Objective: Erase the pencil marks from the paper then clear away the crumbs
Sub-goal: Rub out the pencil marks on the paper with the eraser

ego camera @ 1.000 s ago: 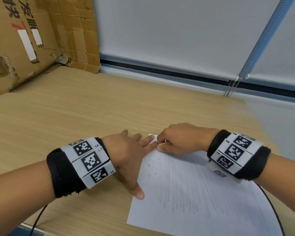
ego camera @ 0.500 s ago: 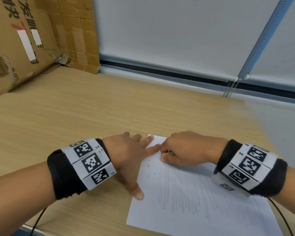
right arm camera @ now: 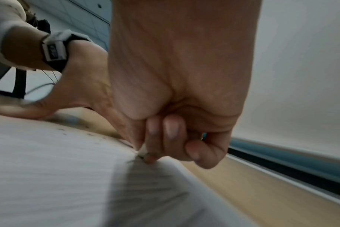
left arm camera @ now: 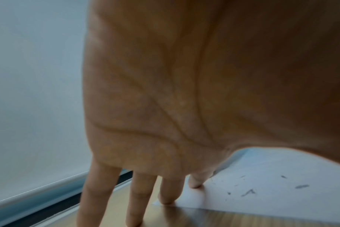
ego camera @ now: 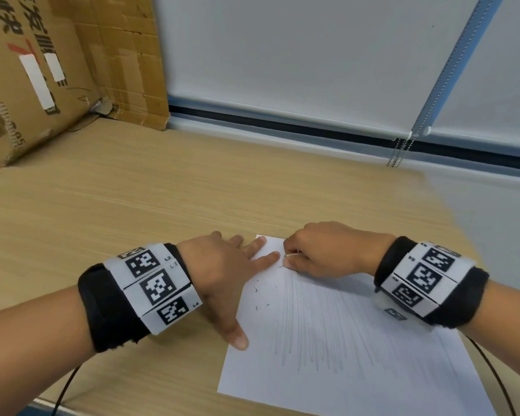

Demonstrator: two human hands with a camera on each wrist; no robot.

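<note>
A white sheet of paper (ego camera: 342, 355) with long grey pencil strokes lies on the wooden table (ego camera: 132, 205). Dark eraser crumbs (ego camera: 260, 291) dot its upper left part, and show in the left wrist view as crumbs (left arm camera: 248, 192). My left hand (ego camera: 231, 265) lies flat with spread fingers, pressing the paper's left edge and top corner. My right hand (ego camera: 291, 256) pinches a small white eraser (right arm camera: 143, 149) and presses it on the paper near the top corner, just beside the left fingertips. The eraser is mostly hidden by the fingers.
Flattened cardboard boxes (ego camera: 42, 70) lean at the table's far left. A white roller blind (ego camera: 282, 55) with a bead chain (ego camera: 398, 154) hangs behind the table. Cables (ego camera: 66, 391) trail from both wristbands over the near edge.
My right hand has slid down the sheet and back up near the top corner, rubbing with the eraser. The left hand has stayed pressed on the paper's edge.
</note>
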